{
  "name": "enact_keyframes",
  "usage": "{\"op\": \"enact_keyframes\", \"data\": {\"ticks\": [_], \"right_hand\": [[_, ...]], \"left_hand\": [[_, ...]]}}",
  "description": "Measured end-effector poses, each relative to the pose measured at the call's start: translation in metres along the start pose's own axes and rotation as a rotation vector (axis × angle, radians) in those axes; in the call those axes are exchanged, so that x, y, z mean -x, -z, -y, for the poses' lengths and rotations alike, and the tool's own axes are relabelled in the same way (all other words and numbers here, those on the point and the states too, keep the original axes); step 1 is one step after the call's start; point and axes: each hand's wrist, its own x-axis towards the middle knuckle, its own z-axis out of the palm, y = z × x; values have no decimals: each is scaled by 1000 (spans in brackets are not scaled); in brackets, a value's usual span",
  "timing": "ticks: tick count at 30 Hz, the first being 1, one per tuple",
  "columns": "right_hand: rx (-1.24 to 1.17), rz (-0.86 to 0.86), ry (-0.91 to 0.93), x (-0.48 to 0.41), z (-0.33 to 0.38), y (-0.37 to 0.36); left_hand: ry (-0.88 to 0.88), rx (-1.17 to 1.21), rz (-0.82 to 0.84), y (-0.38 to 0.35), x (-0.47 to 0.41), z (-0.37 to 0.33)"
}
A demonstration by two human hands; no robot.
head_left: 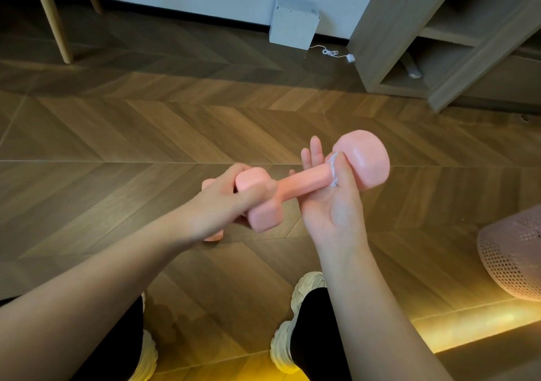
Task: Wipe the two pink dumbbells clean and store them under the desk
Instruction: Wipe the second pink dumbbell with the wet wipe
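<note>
I hold a pink dumbbell point(304, 181) in the air above the wooden floor. My left hand point(225, 202) grips its near head. My right hand point(330, 202) cups the handle close to the far head and pinches a small white wipe point(333, 169) against it with the thumb. A second pink dumbbell point(213, 235) lies on the floor beneath my left hand, mostly hidden by it.
A white box point(292, 23) with a cable stands by the back wall. A grey shelf unit point(409, 29) is at the back right, wooden legs point(54, 17) at the back left. A pink mesh basket point(512, 257) sits at the right edge. My shoes point(295, 322) are below.
</note>
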Motion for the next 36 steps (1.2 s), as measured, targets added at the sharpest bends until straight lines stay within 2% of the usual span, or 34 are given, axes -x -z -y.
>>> {"op": "enact_keyframes", "data": {"ticks": [3,4,6,9,14,16,19,25,28,32,36], "right_hand": [[-32,-100,-9,-2,-1,2],[-50,-118,-15,-3,-1,3],[-66,-117,-23,-4,1,5],[-8,-54,-10,-4,4,6],[72,93,36,2,4,1],[107,115,61,4,3,-2],[128,101,73,4,3,-4],[32,2,92,-3,7,2],[33,13,92,-2,9,4],[125,36,108,-1,6,4],[162,62,140,0,4,0]], "left_hand": [[-298,-464,-211,-5,4,7],[-389,-538,-228,-7,5,8],[-454,-586,-230,-9,3,8],[-309,-453,-209,-6,-2,8],[118,390,93,-8,-5,-1],[270,534,174,-6,-4,-3],[329,596,194,-5,-4,-2],[113,543,132,-6,-4,2],[138,438,164,-4,-4,-3],[243,533,137,-9,-6,-4],[145,520,165,-14,-4,-1]]}}
